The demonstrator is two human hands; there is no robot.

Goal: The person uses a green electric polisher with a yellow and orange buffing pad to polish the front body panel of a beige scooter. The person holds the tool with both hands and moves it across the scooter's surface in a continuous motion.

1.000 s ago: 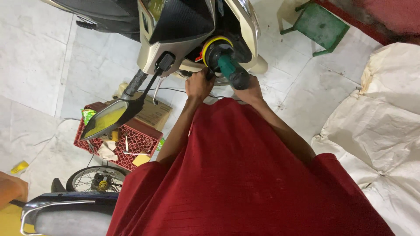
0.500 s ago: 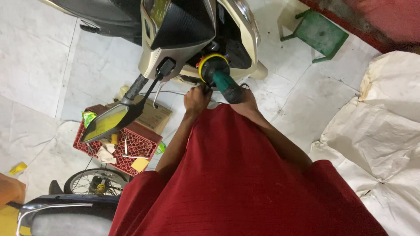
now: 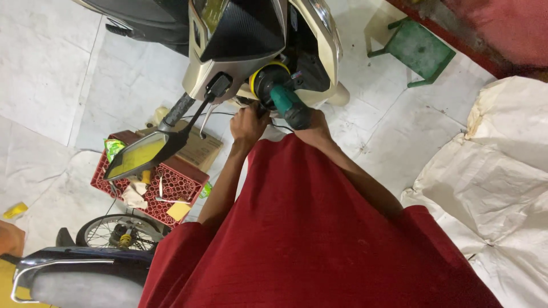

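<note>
Fingers of the right hand (image 3: 313,122) are wrapped tight around the handle of a green power drill (image 3: 285,102), its black nose with a yellow ring pressed against the front of a cream and black scooter (image 3: 240,40). Beside it, the left hand (image 3: 249,122) is curled under the scooter's front panel; what it grips is hidden. The drill is tilted, pointing up at the bodywork below the handlebar.
</note>
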